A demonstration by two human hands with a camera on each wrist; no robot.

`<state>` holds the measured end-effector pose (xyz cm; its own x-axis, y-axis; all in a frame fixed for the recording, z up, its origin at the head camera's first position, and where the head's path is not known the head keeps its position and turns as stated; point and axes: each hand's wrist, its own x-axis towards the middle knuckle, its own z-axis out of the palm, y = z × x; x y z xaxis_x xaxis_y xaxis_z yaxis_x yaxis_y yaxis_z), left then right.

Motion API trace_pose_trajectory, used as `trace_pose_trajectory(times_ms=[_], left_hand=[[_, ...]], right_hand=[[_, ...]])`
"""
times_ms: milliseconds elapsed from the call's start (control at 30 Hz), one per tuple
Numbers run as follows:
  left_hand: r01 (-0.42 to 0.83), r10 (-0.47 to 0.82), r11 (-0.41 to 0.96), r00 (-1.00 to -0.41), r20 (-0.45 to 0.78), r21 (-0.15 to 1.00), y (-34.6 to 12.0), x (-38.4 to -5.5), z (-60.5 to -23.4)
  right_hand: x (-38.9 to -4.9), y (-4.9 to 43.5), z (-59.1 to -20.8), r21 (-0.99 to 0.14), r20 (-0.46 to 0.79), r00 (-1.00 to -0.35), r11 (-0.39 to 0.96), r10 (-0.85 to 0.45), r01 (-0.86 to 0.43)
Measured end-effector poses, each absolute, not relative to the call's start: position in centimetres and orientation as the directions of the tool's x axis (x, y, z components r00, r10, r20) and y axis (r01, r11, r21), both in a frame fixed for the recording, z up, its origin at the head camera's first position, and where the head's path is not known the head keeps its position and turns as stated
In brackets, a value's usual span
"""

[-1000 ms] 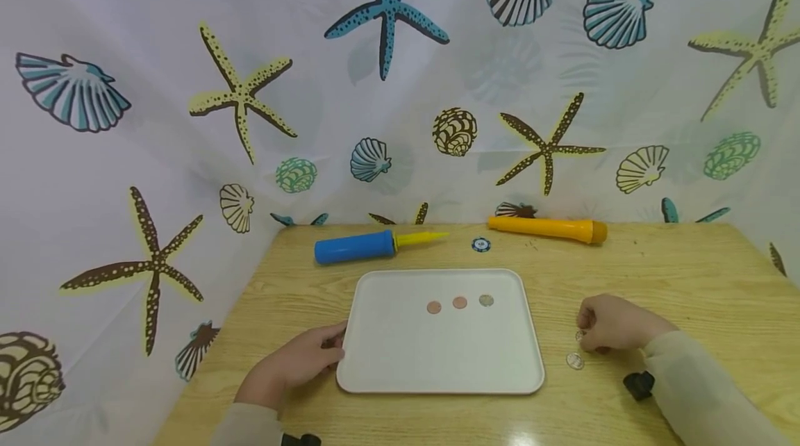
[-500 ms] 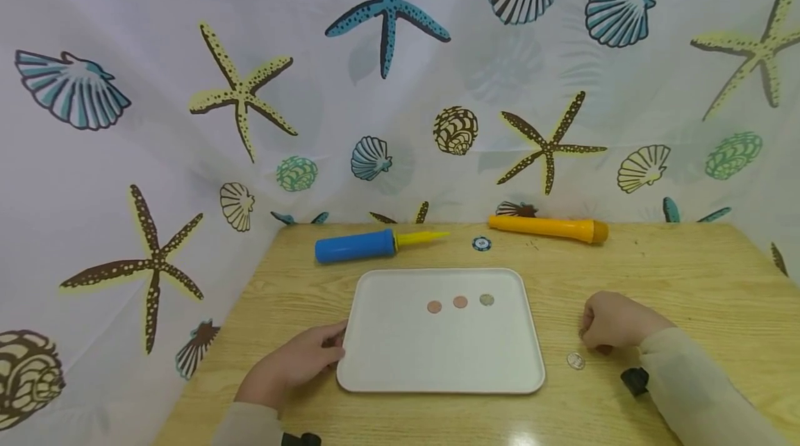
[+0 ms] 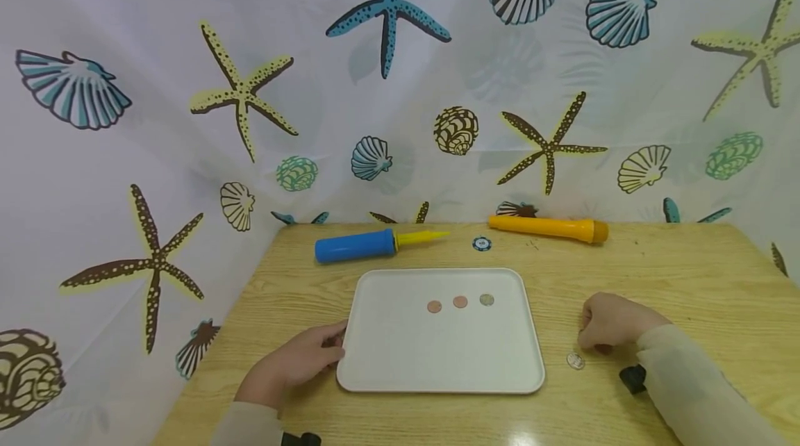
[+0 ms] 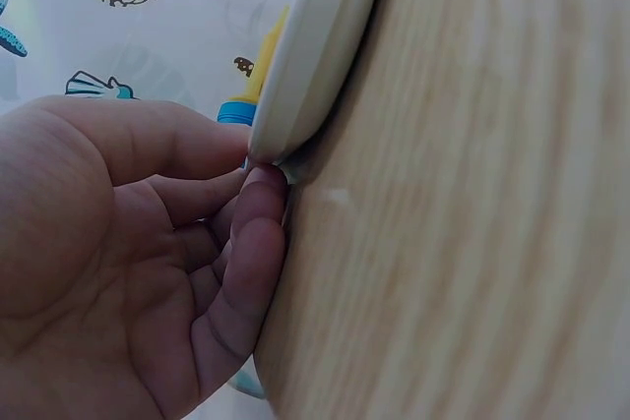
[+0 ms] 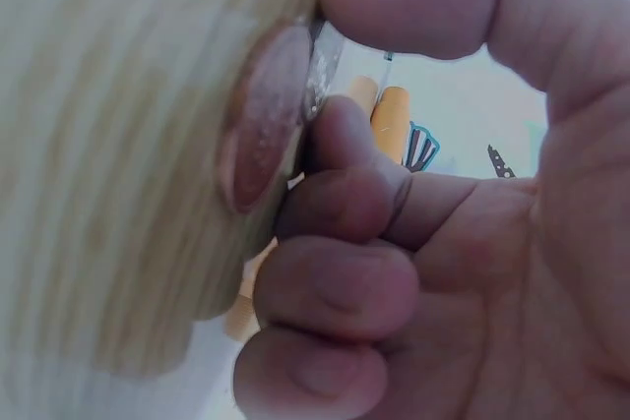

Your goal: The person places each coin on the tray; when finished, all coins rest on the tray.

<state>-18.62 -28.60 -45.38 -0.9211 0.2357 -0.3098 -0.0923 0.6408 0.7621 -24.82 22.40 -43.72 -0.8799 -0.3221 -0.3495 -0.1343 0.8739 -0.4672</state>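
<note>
My left hand [image 3: 306,357] holds the left edge of a white rectangular tray [image 3: 437,369]. In the left wrist view the thumb meets the rim of the tray [image 4: 330,56] while the fingertips sit at its underside, by the table. Three coins lie in a row in the tray: two copper ones [image 3: 434,306] [image 3: 460,301] and a silvery one [image 3: 487,300]. Right of the tray, my right hand [image 3: 615,321] is low at the tabletop, thumb and index finger pinching a silvery coin [image 5: 321,76]. Just before it lies another coin [image 3: 576,361], flat on the wood.
Behind the tray lie a blue balloon pump [image 3: 355,246] with a yellow nozzle, a blue-and-white poker chip [image 3: 481,244] and an orange toy microphone [image 3: 550,228]. A shell-and-starfish curtain [image 3: 412,98] borders the wooden table [image 3: 687,258] at the back and left.
The coin seen under my right fingers a second ago is now hidden by them in the head view, and those fingers have drawn closer together. My left hand and the tray stay put.
</note>
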Motion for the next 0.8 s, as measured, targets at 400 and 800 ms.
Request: trace_pose_trajectory(times_ms=[400,800], left_hand=[[-0.07,0.253,0.643,-0.921,-0.298,0.762,-28.6,-18.55,-45.27],[-0.086,0.24,0.634,-0.923,-0.301,0.769,-28.37,-18.33,-44.77]], right_hand=[[-24.79,22.42,-43.79,-0.484,-0.363,-0.877,0.868,-0.316,-0.112],[-24.97,22.8,-43.98,-0.551,-0.334,-0.861,0.821,-0.384,-0.152]])
